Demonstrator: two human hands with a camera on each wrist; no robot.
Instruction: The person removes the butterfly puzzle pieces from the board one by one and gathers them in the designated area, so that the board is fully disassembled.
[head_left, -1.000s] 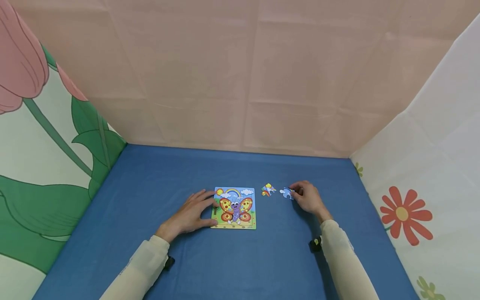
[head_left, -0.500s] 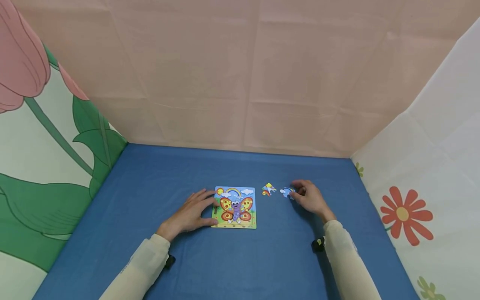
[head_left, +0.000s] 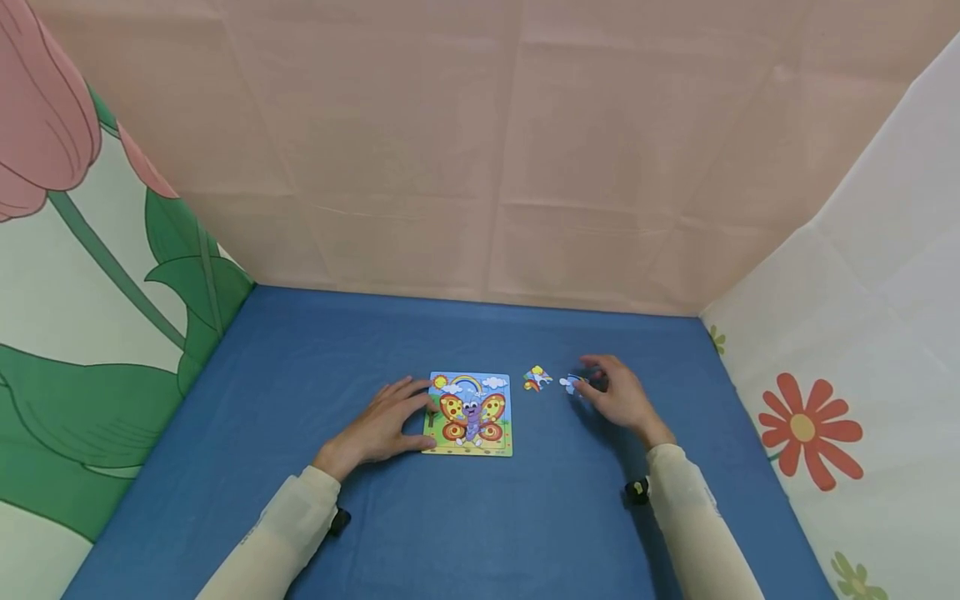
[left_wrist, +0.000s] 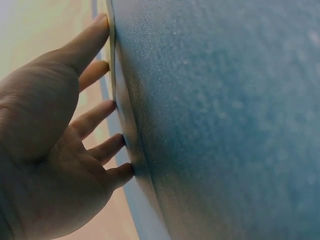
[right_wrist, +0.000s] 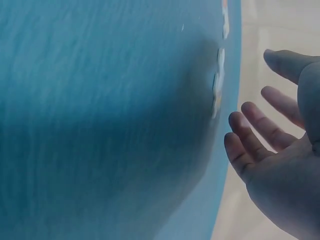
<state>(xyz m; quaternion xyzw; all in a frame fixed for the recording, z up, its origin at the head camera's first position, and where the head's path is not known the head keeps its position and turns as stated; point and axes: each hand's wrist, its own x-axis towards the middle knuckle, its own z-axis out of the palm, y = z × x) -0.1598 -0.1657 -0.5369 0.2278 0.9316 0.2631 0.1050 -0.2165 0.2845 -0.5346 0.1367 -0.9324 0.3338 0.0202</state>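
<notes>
A square butterfly puzzle board [head_left: 489,385] lies flat near the middle of the table in the head view. My left hand [head_left: 381,427] rests at its left side, thumb on the lower left corner and fingertips on the left edge, fingers spread. In the left wrist view that left hand [left_wrist: 55,115] touches the thin edge of the board [left_wrist: 112,55]. Just right of the board lie loose puzzle pieces [head_left: 536,379], one group yellow and red, the other blue and white [head_left: 567,382]. Over the blue group hovers my right hand [head_left: 624,402], thumb and fingers apart, holding nothing.
Blue cloth [head_left: 480,525] covers the table. A beige cloth wall [head_left: 480,167] closes off the back. Printed flower panels stand at the left [head_left: 82,433] and right [head_left: 885,333]. Each wrist carries a small black camera.
My right hand's fingers have come off the blue puzzle piece and spread apart, the hand rising slightly. The left hand and the board stay in place.
</notes>
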